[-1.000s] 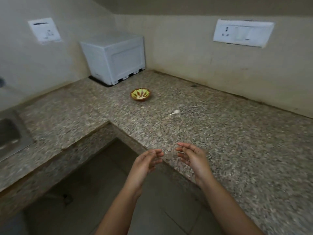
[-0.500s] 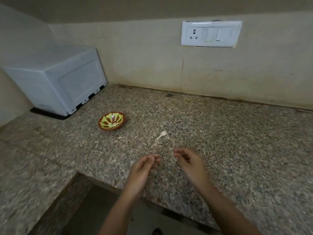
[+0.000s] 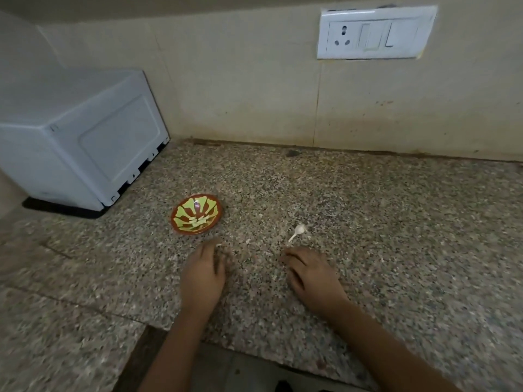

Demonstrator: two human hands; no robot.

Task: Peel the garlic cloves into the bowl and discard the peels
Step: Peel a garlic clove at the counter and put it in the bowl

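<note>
A small red bowl (image 3: 197,217) with a green pattern sits on the speckled granite counter (image 3: 368,222), with pale pieces inside. To its right lies a white garlic piece (image 3: 297,232) with a thin stalk. My left hand (image 3: 204,274) lies over the counter just below the bowl, fingers stretched toward it and blurred by motion. My right hand (image 3: 311,274) rests on the counter with loosely bent fingers, its fingertips just below the garlic's stalk. Neither hand plainly holds anything.
A white boxy appliance (image 3: 82,148) stands at the back left against the wall. A switch and socket plate (image 3: 376,32) is mounted on the wall above. The counter's front edge (image 3: 254,355) runs under my forearms, with floor below.
The view has come closer to the counter. Both hands have moved forward and down onto it and spread apart, the left toward the bowl and the right toward the garlic.
</note>
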